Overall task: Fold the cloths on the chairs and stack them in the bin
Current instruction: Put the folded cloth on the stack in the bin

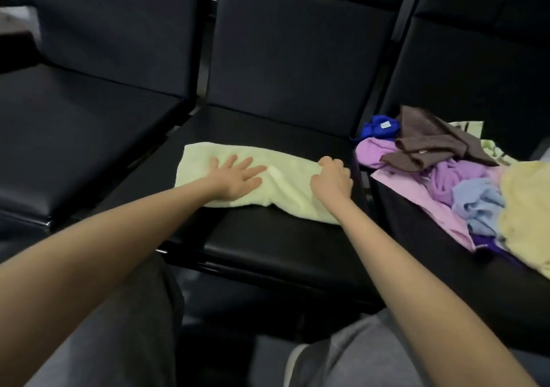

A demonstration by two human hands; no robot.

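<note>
Early going, I judge: my left hand (235, 179), fingers flat and spread, pins the part-folded pale yellow towel (282, 184), my right hand (331, 179) curled round its end, the cloth pile (464, 178) beside it unfolded.

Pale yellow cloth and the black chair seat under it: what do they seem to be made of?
The pale yellow cloth looks like soft towelling, terry or microfibre: matte, slightly fuzzy, rumpling in soft folds. The black chair seat looks like padded vinyl or leather, which one I cannot tell: smooth, with a dull sheen along its edges.
</note>
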